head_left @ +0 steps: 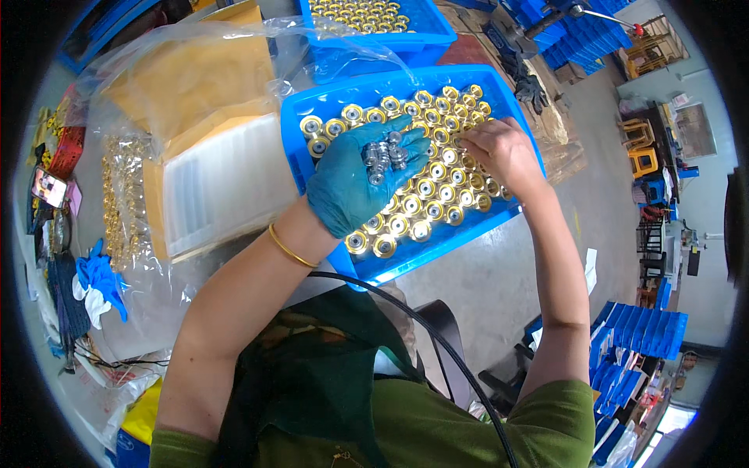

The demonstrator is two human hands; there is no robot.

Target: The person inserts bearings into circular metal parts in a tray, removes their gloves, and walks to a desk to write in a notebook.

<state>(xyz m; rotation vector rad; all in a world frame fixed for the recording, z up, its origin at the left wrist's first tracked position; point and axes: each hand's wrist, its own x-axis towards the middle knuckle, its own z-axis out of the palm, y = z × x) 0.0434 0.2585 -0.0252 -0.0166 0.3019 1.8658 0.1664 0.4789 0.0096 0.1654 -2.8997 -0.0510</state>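
Observation:
My left hand (355, 179), in a blue-green glove, is turned palm up over a blue plastic tray (292, 129). Cupped in it lies a small heap of silver metal parts (382, 158), short and round. Rows of round brass-coloured metal pieces (425, 188) stand in the tray, many with a silver centre and some on the right with an open middle. My bare right hand (499, 150) reaches down to the pieces at the tray's right side, thumb and fingers pinched together. Whatever sits between those fingertips is hidden.
Another blue tray (425, 35) of similar pieces stands beyond. At left lie brown cardboard sheets (195, 78), a stack of translucent sheets (222, 183), clear plastic film and gold-coloured pieces (125, 191). A black cable (406, 312) crosses in front of me. Dark gloves (530, 92) lie at far right.

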